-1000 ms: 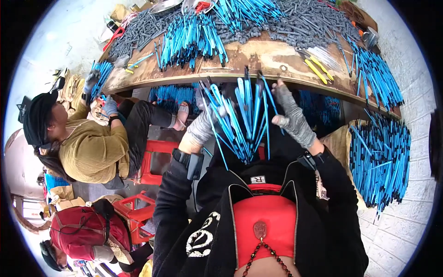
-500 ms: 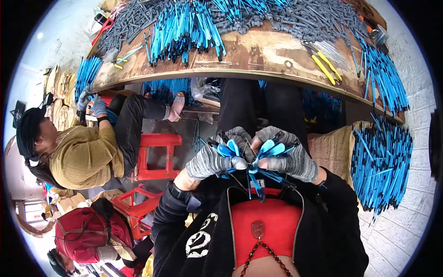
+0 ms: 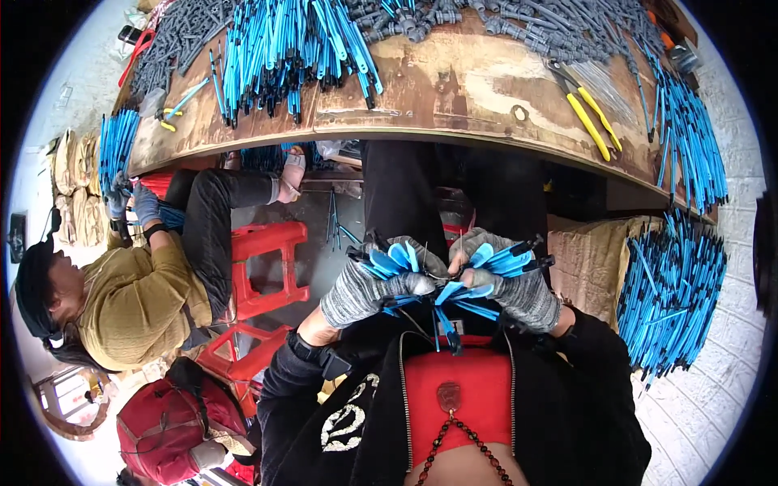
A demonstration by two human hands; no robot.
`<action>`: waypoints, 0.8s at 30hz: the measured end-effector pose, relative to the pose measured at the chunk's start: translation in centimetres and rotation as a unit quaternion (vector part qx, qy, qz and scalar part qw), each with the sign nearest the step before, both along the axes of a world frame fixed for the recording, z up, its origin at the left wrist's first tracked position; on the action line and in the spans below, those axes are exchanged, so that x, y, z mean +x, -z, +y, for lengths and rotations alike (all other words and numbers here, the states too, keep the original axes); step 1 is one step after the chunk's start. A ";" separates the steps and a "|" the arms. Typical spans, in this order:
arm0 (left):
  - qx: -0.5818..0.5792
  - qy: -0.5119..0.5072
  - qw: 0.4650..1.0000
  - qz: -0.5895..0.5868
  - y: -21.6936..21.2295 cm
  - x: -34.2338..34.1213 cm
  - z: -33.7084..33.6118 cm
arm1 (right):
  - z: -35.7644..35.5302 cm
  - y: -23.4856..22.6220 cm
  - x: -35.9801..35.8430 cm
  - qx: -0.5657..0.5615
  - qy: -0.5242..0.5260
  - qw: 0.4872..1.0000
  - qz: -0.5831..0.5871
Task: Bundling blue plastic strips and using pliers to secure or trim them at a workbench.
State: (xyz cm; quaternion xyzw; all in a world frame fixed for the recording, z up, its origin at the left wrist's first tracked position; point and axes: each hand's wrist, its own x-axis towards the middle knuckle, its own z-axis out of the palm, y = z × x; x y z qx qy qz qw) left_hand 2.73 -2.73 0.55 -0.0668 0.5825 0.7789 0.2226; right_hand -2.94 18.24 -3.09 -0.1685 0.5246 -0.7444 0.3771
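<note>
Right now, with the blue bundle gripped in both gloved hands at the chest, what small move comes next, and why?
Probably square up the bundle: its blue ends fan out unevenly between the left hand and right hand, with several pieces poking downward, so tapping them level before setting them on the wooden table seems sensible.

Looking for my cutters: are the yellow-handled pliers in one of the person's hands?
No, the yellow-handled pliers lie on the wooden table, while both gloved hands grip a bundle of blue pieces.

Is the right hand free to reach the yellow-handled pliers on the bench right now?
Probably not: the right hand and the left hand both grip the bundle of blue pieces near the chest; the yellow-handled pliers lie unobstructed.
</note>
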 end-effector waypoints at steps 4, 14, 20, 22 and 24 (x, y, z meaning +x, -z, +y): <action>-0.033 0.044 0.998 -0.001 -0.2 -2.2 -0.2 | -0.2 -0.5 -1.6 0.037 0.005 0.999 0.009; -0.078 0.155 0.984 0.036 2.0 -5.5 0.3 | 1.7 -0.9 -1.4 0.084 0.084 0.992 0.050; -0.029 0.101 0.989 0.100 1.4 -6.0 1.1 | 3.6 -1.0 -1.7 0.114 0.086 0.988 0.055; -0.071 0.108 0.982 0.136 1.6 -6.1 0.2 | 4.5 -3.1 -3.6 0.277 -0.046 0.935 0.217; -0.038 0.066 0.989 0.126 7.5 -4.5 -2.5 | 4.1 -9.8 -7.4 0.341 -0.122 0.893 0.269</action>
